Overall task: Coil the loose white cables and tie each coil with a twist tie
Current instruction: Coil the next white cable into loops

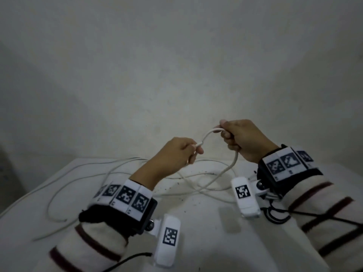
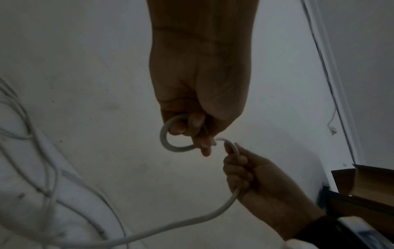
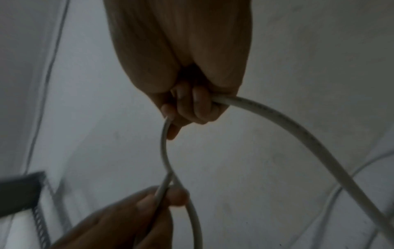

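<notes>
A thick white cable (image 1: 208, 134) arches between my two hands above a white table (image 1: 196, 222). My left hand (image 1: 193, 151) pinches its free end between thumb and fingers; in the left wrist view a small loop of the cable (image 2: 168, 143) curls round those fingers. My right hand (image 1: 228, 137) is fisted round the cable further along, and the cable (image 3: 298, 134) leaves that fist and drops to the table. The rest of the white cable (image 1: 212, 181) lies there in loose tangled loops. No twist tie shows in any view.
Thinner white cables (image 1: 78, 173) sprawl over the left part of the table up to its far edge. Dark specks dot the table top. A bare white wall stands behind. A dark open box (image 2: 362, 185) sits low on the right in the left wrist view.
</notes>
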